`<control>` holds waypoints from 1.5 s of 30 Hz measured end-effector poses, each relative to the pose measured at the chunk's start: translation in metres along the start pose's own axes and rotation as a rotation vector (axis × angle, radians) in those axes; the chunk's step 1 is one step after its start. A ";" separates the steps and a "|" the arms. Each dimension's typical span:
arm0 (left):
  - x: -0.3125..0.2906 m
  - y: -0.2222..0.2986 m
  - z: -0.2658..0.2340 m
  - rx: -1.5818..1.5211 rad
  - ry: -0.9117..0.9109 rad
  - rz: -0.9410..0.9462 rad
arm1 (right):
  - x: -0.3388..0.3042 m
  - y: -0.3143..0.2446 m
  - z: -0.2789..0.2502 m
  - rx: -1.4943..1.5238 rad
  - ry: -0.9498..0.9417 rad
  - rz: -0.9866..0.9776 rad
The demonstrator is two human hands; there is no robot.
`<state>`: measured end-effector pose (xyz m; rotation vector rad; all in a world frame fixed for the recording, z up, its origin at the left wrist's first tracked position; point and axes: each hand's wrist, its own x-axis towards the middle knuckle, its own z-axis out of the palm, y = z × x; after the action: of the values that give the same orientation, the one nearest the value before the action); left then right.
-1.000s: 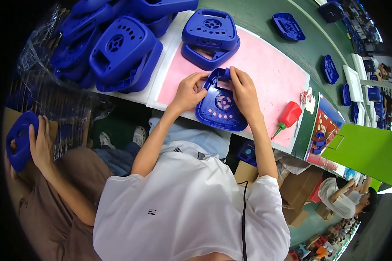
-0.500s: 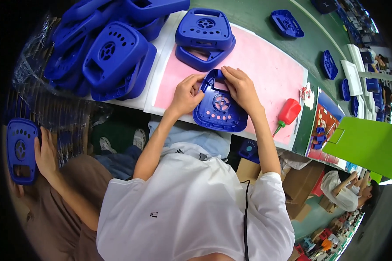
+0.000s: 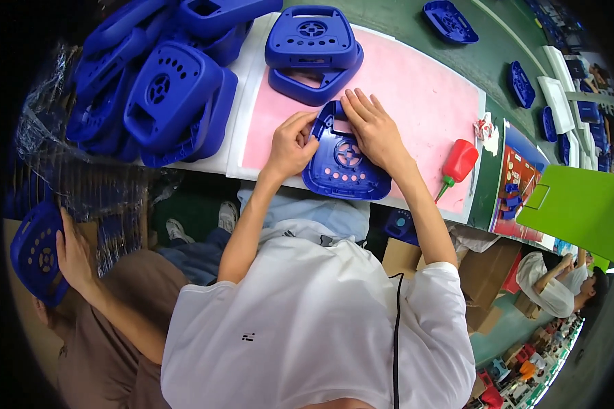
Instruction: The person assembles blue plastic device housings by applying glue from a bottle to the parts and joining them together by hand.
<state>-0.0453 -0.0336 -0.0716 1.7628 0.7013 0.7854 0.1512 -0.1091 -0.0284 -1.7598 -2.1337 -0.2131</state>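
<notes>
The green table carries a pink mat, with a heap of blue cases to its left. On the mat's far left part, a stacked pair of blue cases sits just beyond the working spot. Nearer the person, the open blue case lies hollow side up at the mat's near edge, its handle slot pointing away and its row of round holes toward the body. The right hand lies over the case's upper right rim, fingers straight and close together; I cannot tell whether it grips underneath. The left hand is curled narrow, pinching the left rim. A red bottle with a green tip lies right of both hands.
</notes>
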 end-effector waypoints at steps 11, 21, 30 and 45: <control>0.002 -0.004 -0.013 -0.480 0.015 -0.015 | -0.013 0.054 -0.042 0.457 -0.128 0.241; -0.001 -0.009 -0.011 -0.603 0.077 -0.114 | -0.026 0.163 -0.023 1.036 0.308 1.371; -0.008 -0.012 -0.018 -0.592 0.109 -0.164 | 0.145 0.076 0.003 0.302 0.037 0.830; -0.001 -0.018 -0.010 -0.577 0.063 -0.192 | 0.178 0.147 0.015 0.953 0.002 0.987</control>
<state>-0.0554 -0.0235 -0.0862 1.1382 0.5984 0.8137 0.2641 0.0898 0.0072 -1.8452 -0.8256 0.8829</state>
